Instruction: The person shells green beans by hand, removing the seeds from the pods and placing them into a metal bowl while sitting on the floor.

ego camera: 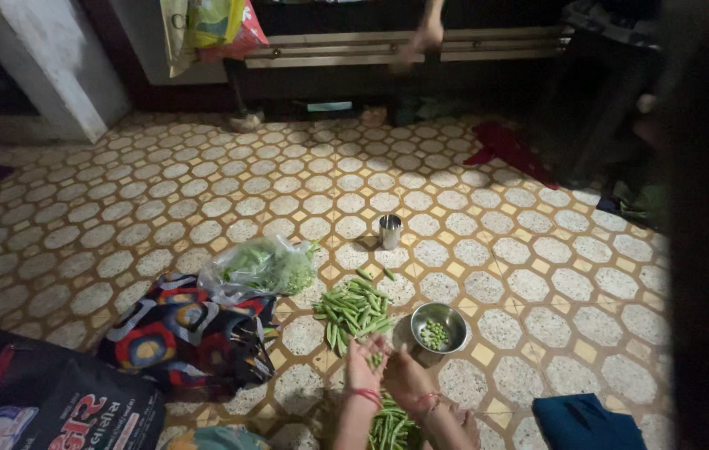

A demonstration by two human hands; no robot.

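Note:
My left hand (364, 365) and my right hand (405, 374) are close together low in the view, both gripping a green pea pod (376, 360) between the fingers. A heap of pea pods (353, 309) lies on the tiled floor just beyond them. A small steel bowl (440, 327) with shelled peas stands to the right of the heap. More green pods (391, 425) lie below my wrists near my lap.
A clear plastic bag of greens (260, 267) rests on a patterned cloth bag (184, 329) at left. A steel cup (389, 231) stands farther out. A dark printed sack (46, 400) is at bottom left, a blue cloth (584, 421) bottom right, a red cloth (509, 148) and someone's foot (421, 42) far back.

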